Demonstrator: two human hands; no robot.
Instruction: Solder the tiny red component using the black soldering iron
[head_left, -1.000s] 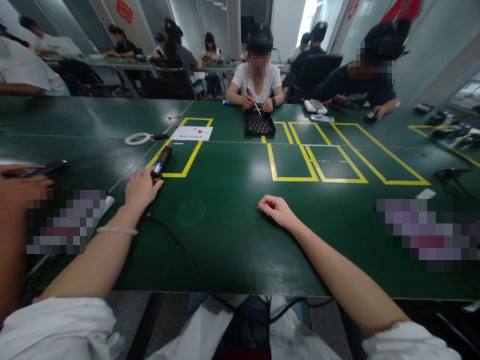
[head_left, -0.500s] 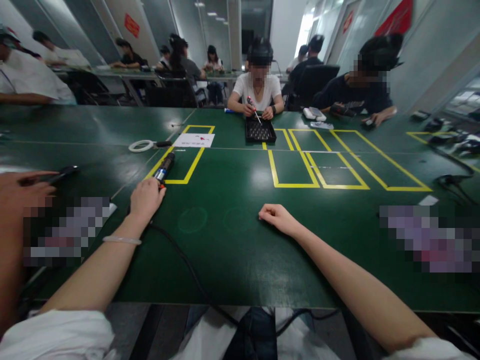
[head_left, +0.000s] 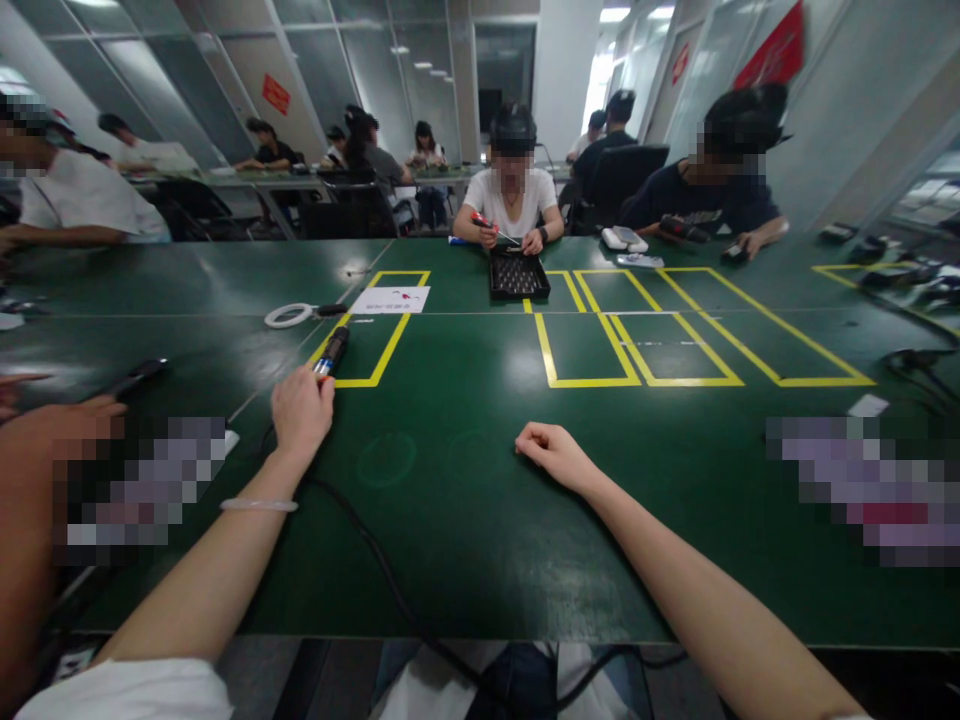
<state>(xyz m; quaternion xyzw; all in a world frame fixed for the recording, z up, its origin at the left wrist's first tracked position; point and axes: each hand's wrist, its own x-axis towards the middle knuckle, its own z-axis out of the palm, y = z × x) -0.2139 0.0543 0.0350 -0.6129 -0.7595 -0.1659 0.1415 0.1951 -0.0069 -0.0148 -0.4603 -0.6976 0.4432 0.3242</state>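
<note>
My left hand rests on the green table with its fingers wrapped round a black cylindrical tool. A silver and blue band shows just ahead of the fingers; the rest of the tool is hidden under the hand, so its exact kind is unclear. The tool's dark end points away from me, at the left line of a yellow taped box. A black cable comes from near my left wrist and drops over the table's front edge. My right hand lies on the table in a loose fist, with nothing visible in it.
Beyond the tool lie a white sheet and a white ring with a dark handle. Opposite, a person holds a screwdriver over a black tray. At left, another person's hand comes near my left arm.
The whole view has tilted up slightly. My left hand keeps hold of the tool, and my right stays curled. Across the table, the person's screwdriver has swung lower.
</note>
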